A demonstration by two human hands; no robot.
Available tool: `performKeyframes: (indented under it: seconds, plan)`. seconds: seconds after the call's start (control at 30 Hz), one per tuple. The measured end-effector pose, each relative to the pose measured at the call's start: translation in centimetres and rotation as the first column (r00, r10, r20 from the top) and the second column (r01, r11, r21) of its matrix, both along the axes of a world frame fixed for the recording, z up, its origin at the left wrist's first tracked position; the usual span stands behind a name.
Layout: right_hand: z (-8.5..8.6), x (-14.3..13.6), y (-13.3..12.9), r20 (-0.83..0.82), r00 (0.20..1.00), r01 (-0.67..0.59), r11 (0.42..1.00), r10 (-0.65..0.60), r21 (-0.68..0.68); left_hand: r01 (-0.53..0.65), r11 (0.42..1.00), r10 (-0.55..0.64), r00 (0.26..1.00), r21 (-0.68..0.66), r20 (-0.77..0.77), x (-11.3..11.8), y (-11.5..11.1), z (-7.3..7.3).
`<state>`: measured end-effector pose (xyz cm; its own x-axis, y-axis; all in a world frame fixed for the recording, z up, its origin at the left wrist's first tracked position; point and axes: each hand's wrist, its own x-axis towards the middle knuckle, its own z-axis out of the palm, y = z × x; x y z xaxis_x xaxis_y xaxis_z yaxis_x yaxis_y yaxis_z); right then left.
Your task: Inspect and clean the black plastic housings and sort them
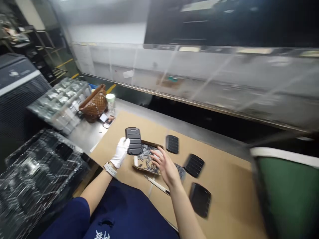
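My left hand [121, 152], in a white glove, holds a black ribbed panel [134, 141] upright by its lower left edge. My bare right hand [164, 165] hovers over the right side of a shallow box [136, 163] with its fingers spread. Many small grey and dark pieces [149, 159] lie in that box. Near my right forearm a long thin tool with a pale handle [159, 186] rests on the brown board. More black ribbed panels lie to the right, among them one at the back [172, 144], one in the middle [194, 165] and one nearer me [200, 200].
Brown board [229, 186] covers the table. At the back left are a brown bag [93, 104], a lidded jar [110, 102] and a phone [109, 121]. Stacked clear trays [62, 99] and wrapped trays [37, 172] stand left. A green, white-rimmed object [289, 186] is at right.
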<state>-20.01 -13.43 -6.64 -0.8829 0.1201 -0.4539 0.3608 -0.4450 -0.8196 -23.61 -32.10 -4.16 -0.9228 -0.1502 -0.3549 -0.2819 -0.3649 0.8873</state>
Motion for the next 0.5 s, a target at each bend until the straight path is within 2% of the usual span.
performKeyframes:
  seconds: [0.07, 0.1, 0.17, 0.27, 0.33, 0.37, 0.4, 0.43, 0.5]
  plan:
    - [-1.9, 0.2, -0.1, 0.045, 0.999, 0.009, 1.000, -0.009, 0.012, -0.247, 0.956, 0.252, 0.968, -0.156, 0.012, -0.1, -5.5, -0.4]
    - [-2.9, 0.3, -0.1, 0.074, 0.997, 0.012, 1.000, -0.013, 0.010, -0.360, 0.904, 0.371, 0.928, -0.232, 0.007, 0.3, -8.6, -0.4]
    - [-4.6, 0.8, -0.1, 0.143, 0.989, 0.020, 1.000, -0.021, 0.007, -0.528, 0.761, 0.567, 0.823, -0.376, -0.009, 1.7, -14.9, -0.2]
    - [-6.6, 1.7, 0.4, 0.224, 0.974, 0.039, 0.999, -0.044, 0.025, -0.650, 0.539, 0.751, 0.659, -0.535, -0.045, 4.7, -22.5, 0.3]
    - [-7.3, 2.0, 0.8, 0.239, 0.969, 0.050, 0.998, -0.058, 0.043, -0.653, 0.473, 0.786, 0.617, -0.591, -0.053, 6.5, -25.7, 0.7]
    - [-7.5, 2.0, 0.9, 0.237, 0.970, 0.050, 0.997, -0.062, 0.054, -0.638, 0.476, 0.776, 0.629, -0.606, -0.053, 7.2, -26.7, 1.0]
    - [-7.5, 1.9, 0.8, 0.230, 0.971, 0.049, 0.996, -0.065, 0.073, -0.610, 0.505, 0.746, 0.664, -0.611, -0.047, 7.7, -27.3, 1.3]
    - [-7.3, 1.8, 0.4, 0.216, 0.974, 0.043, 0.994, -0.063, 0.100, -0.565, 0.556, 0.694, 0.719, -0.609, -0.035, 8.1, -27.5, 1.6]
    - [-6.4, 1.3, -1.2, 0.166, 0.986, -0.011, 0.986, -0.017, 0.168, -0.411, 0.699, 0.514, 0.858, -0.585, 0.011, 8.3, -26.6, 2.3]
